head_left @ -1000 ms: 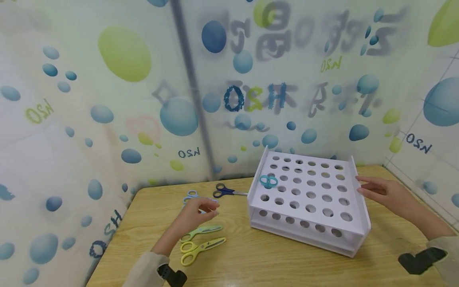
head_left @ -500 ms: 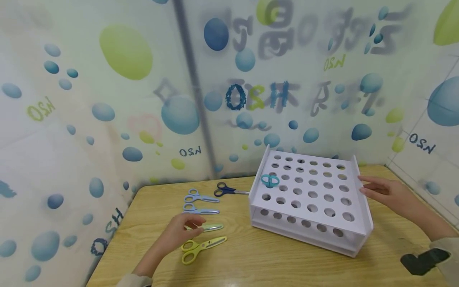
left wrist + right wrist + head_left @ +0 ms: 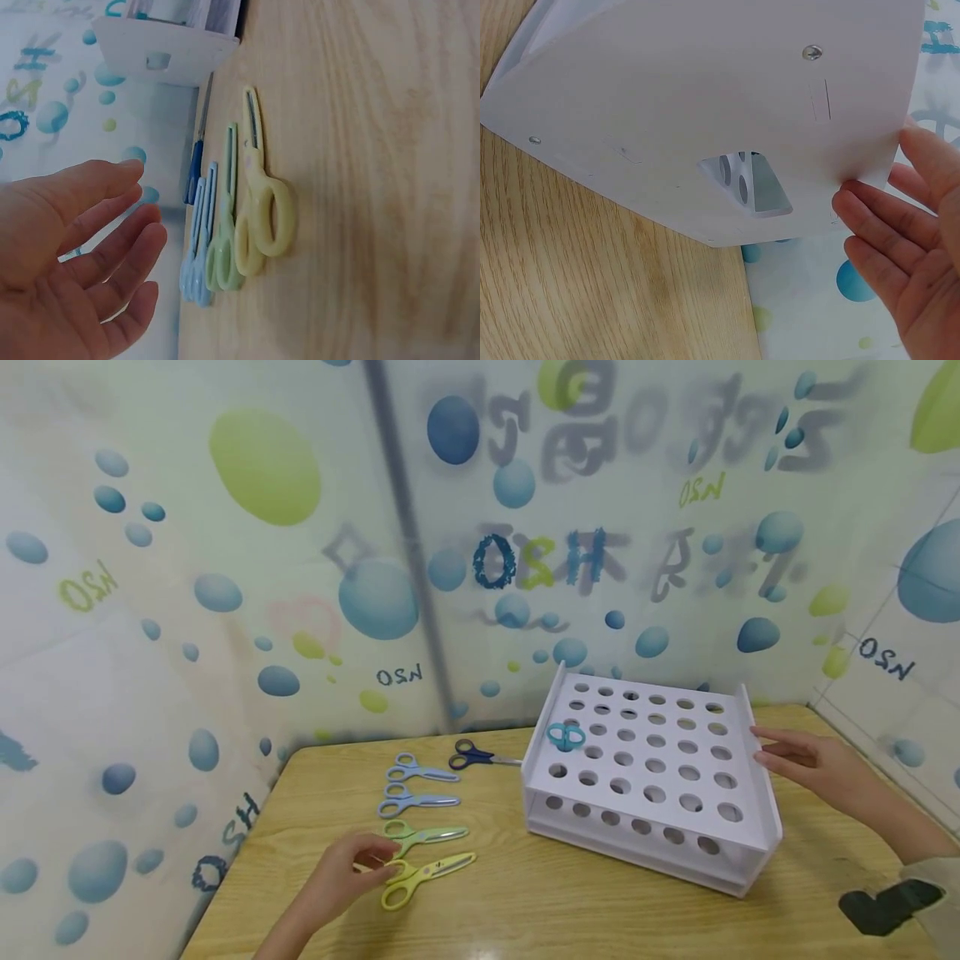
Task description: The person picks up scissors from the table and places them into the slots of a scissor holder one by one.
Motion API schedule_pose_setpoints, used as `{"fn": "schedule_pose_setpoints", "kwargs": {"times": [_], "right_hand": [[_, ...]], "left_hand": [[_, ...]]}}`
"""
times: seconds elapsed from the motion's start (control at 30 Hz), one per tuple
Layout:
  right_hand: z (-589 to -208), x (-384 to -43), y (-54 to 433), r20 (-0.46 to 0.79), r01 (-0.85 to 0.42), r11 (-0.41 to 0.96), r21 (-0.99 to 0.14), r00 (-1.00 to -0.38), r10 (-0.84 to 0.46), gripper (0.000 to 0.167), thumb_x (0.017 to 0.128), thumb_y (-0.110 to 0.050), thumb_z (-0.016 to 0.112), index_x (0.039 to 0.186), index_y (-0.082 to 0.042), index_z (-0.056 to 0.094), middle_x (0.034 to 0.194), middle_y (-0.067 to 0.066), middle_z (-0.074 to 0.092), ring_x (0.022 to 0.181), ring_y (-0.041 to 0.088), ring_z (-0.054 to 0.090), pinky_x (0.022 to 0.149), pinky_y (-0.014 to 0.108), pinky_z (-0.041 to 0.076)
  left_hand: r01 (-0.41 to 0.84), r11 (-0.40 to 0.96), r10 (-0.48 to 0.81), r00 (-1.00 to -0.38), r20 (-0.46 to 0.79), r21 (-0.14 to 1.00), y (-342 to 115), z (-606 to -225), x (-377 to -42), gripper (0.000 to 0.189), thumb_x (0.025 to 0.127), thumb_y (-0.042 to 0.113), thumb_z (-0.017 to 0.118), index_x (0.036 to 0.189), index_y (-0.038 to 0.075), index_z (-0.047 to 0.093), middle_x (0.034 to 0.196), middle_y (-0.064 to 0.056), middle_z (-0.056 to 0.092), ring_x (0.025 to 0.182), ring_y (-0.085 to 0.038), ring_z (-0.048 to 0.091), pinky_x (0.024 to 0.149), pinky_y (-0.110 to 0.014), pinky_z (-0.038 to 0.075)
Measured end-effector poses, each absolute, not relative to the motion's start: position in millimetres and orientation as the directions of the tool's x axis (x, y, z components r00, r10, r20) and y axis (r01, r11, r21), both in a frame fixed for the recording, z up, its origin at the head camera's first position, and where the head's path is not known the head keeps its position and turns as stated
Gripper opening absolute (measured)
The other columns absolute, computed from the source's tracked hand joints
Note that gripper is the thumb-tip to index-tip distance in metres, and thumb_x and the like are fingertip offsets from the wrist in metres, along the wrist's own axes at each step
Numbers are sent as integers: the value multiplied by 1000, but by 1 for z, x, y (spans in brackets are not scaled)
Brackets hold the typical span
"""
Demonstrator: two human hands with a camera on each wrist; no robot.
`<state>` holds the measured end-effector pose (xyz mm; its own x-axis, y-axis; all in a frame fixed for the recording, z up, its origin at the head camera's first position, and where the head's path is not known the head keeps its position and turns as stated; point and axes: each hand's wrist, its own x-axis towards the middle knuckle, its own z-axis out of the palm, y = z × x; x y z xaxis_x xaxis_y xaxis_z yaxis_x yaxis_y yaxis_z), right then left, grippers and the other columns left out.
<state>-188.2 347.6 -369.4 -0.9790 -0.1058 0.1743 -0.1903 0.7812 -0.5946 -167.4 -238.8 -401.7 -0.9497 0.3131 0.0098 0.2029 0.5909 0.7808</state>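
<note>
My left hand (image 3: 347,870) hovers at the handle end of the yellow scissors (image 3: 427,877) and the light green scissors (image 3: 431,836). In the left wrist view its fingers are loosely bent, nothing between them, apart from the yellow scissors (image 3: 262,210). On the right, my right hand (image 3: 813,766) touches the outer side panel of a white rack (image 3: 637,760) with rows of round holes. The right wrist view has the fingertips (image 3: 847,191) against that panel (image 3: 667,112), fingers fairly straight. Teal-handled scissors (image 3: 566,737) stand in a hole on the rack's left side.
Two light blue scissors (image 3: 423,773) and dark blue scissors (image 3: 476,755) lie behind the green ones, the dark pair's blades pointing toward the rack. The wooden table (image 3: 525,902) ends at a curtain (image 3: 300,610) printed with bubbles.
My left hand has moved toward me and down to the left, from over the light blue scissors to beside the yellow ones. The right hand stays at the rack's side.
</note>
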Motion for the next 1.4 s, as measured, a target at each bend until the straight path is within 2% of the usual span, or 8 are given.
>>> {"fn": "schedule_pose_setpoints", "kwargs": {"times": [0.17,0.37,0.6,0.83,0.97,1.13,1.27,1.4], "right_hand": [[-370,-189,348,171,-187,786,-589,-980,-105,54,91,-27,59,130,7,45,108,29,59,82,-1,60,71,46,51],[-371,-189,350,181,-199,782,-590,-977,-112,53,91,-25,59,130,8,45,108,29,59,79,-16,48,69,45,51],[-370,-188,350,184,-199,786,-585,-977,-111,53,91,-25,59,130,8,45,107,30,59,78,-17,47,69,46,51],[-371,-188,349,187,-204,780,-592,-976,-114,53,91,-25,59,130,8,45,108,30,58,78,-17,47,68,46,51],[-372,-189,349,186,-203,775,-599,-976,-112,53,91,-24,59,130,8,45,110,31,57,79,-18,47,69,45,51],[-373,-189,350,192,-205,776,-596,-975,-111,52,91,-24,59,130,7,45,109,31,57,79,-17,48,69,46,51],[-373,-189,350,209,-220,771,-597,-971,-115,51,91,-22,59,129,9,45,107,30,58,79,-16,49,64,34,53],[-373,-188,350,221,-232,766,-599,-968,-120,50,91,-21,60,128,9,46,106,30,59,79,-16,49,61,18,48]], "left_hand": [[152,630,261,-965,-24,762,-248,-411,-160,27,77,8,72,100,-4,65,93,-13,66,76,-19,61,64,-27,50],[77,677,143,-989,-28,732,-252,-421,-153,25,75,7,75,96,-4,66,88,-9,66,73,-18,61,63,-28,51],[-49,708,-24,-999,-46,705,-250,-433,-143,21,71,7,77,88,0,68,82,-4,65,72,-16,59,62,-26,49],[-84,682,-47,-996,-71,727,-246,-446,-140,25,67,7,80,88,-1,68,86,-6,65,76,-18,59,67,-30,50],[-108,700,-47,-993,-106,706,-245,-451,-141,30,67,11,80,91,-1,67,88,-5,63,79,-19,58,70,-36,50],[-129,715,-60,-991,-123,687,-242,-454,-140,36,66,13,82,95,-1,65,86,-3,60,79,-18,56,71,-37,48],[-102,730,-43,-994,-103,676,-241,-458,-141,37,66,14,82,95,0,65,84,-2,57,76,-16,52,67,-33,46],[-88,748,-42,-995,-85,658,-238,-459,-143,36,65,14,82,94,1,66,82,-2,55,75,-16,50,65,-30,44]]}}
